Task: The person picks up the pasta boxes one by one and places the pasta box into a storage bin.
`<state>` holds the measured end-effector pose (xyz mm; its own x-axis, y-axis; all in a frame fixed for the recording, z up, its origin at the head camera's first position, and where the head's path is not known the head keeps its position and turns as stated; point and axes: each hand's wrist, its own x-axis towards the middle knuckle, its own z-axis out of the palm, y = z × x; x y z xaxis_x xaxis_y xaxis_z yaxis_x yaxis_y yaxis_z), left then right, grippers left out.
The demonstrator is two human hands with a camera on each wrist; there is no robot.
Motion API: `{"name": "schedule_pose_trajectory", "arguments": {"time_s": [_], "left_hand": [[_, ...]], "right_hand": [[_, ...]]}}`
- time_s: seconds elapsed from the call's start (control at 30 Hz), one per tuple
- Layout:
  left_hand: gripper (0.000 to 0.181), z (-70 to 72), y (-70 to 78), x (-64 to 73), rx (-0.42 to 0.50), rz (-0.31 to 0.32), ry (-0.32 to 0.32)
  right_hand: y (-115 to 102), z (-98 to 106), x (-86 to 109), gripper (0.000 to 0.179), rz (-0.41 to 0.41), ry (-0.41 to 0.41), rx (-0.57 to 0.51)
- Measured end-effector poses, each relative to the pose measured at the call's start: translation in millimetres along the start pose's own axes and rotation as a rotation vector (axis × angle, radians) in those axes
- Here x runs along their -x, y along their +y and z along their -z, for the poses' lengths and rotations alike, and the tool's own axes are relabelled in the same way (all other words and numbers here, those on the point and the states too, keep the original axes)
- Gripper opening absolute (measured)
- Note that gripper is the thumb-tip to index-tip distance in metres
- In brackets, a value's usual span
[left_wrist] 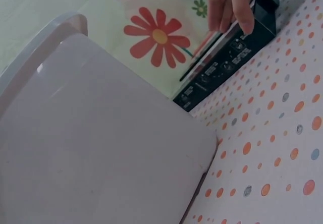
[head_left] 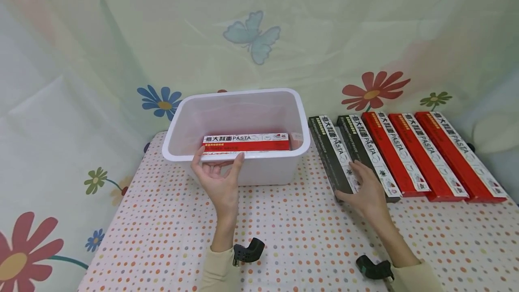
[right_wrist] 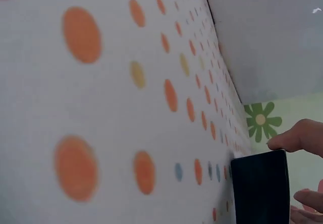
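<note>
A white plastic bin (head_left: pixel 251 172) stands left of centre with a red pasta box (head_left: pixel 245 144) inside. My left hand (head_left: pixel 219 181) is at its front rim, index finger and thumb at the lip and the other fingers bent below it. To the right, my right hand (head_left: pixel 366 190) grips the near end of the leftmost black pasta box (head_left: pixel 329 154), thumb on the left edge and fingers on the right. The black box (right_wrist: pixel 260 186) shows its dark end in the right wrist view. My left hand is out of sight in the left wrist view.
Beside the gripped box lie a second black pasta box (head_left: pixel 366 154) and three red ones, the rightmost red box (head_left: pixel 458 159) farthest away. All rest on a dotted tablecloth (head_left: pixel 284 238). A flowered curtain (head_left: pixel 324 35) hangs behind the table.
</note>
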<state>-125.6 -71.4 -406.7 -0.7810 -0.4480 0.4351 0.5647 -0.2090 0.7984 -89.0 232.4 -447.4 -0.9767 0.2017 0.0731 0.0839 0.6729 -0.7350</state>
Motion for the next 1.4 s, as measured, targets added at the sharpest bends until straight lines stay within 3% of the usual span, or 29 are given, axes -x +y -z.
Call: {"name": "schedule_pose_trajectory", "arguments": {"time_s": [0.23,0.83,1.4], "left_hand": [[0.089,-0.1,1.0,1.3,-0.027,0.011,0.002],[0.089,0.8,2.3,1.5,-0.024,0.01,0.0],[0.089,0.9,1.4,0.4,0.005,0.009,0.0]], "right_hand": [[4.0,-2.1,1.9,0.093,-0.095,-0.025,-0.03],[8.9,-15.1,4.9,0.119,-0.205,-0.039,-0.054],[7.3,-21.4,14.8,0.103,-0.176,0.089,-0.07]]}}
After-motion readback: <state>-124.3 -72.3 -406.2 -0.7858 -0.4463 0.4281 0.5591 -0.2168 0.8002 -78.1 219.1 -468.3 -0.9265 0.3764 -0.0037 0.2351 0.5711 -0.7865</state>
